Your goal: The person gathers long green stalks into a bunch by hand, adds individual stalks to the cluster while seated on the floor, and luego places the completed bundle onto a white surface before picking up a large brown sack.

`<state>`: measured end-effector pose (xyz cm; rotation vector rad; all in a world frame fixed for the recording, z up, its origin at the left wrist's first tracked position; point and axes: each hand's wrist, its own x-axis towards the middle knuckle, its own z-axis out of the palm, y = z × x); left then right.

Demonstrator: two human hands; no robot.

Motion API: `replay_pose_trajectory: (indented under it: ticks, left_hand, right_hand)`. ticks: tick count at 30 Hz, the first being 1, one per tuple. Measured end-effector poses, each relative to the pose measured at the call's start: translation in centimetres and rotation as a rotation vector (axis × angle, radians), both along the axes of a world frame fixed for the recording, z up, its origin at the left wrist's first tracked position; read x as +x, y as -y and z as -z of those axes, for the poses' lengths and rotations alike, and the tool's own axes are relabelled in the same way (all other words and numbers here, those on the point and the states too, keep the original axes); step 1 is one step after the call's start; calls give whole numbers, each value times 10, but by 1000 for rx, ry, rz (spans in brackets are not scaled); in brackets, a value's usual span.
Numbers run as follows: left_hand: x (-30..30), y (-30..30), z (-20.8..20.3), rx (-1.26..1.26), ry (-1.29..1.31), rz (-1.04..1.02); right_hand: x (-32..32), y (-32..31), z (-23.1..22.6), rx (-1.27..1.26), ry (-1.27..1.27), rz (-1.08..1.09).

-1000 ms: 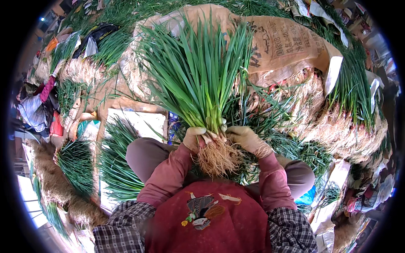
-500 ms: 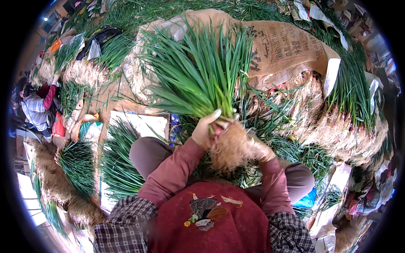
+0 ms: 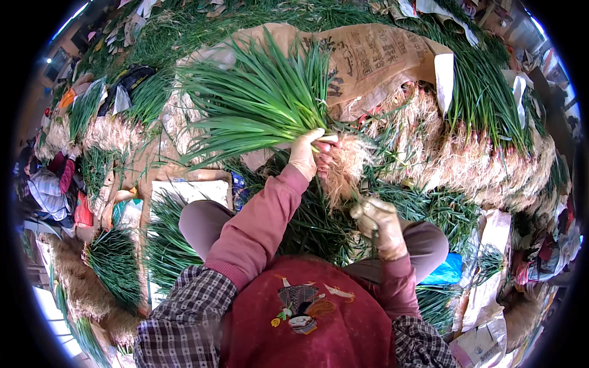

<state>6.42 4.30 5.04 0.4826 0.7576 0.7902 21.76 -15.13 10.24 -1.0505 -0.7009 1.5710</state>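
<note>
Green-leaved bunch (image 3: 264, 107) in left grip (image 3: 308, 153) wrapped round its stems (image 3: 300, 126), roots (image 3: 346, 164) rightward, half-curled right grip (image 3: 377, 222) below, hold unclear.

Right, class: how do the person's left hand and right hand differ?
The left hand grips the leafy bunch near its roots; the right hand is off it, fingers curled. The left hand is farther from the body; the right hand is nearer, by the right knee. Both emerge from reddish sleeves.

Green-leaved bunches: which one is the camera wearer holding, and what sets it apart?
The bunch in the left hand, its leaves fanning toward the upper left; the other bunches lie around, outside the wearer's grip.
</note>
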Motion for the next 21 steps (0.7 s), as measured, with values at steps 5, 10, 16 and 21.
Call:
replay_pose_trajectory:
  ticks: [5,10,16,21]
  left_hand:
    - [-26,8,-2,95,-225,79]
    - [-65,37,-30,360,-99,-14]
    - [-142,87,-93,133,647,-217]
    - [-200,99,-91,298,470,-303]
  right_hand:
    - [64,25,-21,321,-296,165]
    - [93,-4,95,162,1418,-187]
    - [23,-52,117,100,1139,-156]
    - [-34,-86,89,166,727,-355]
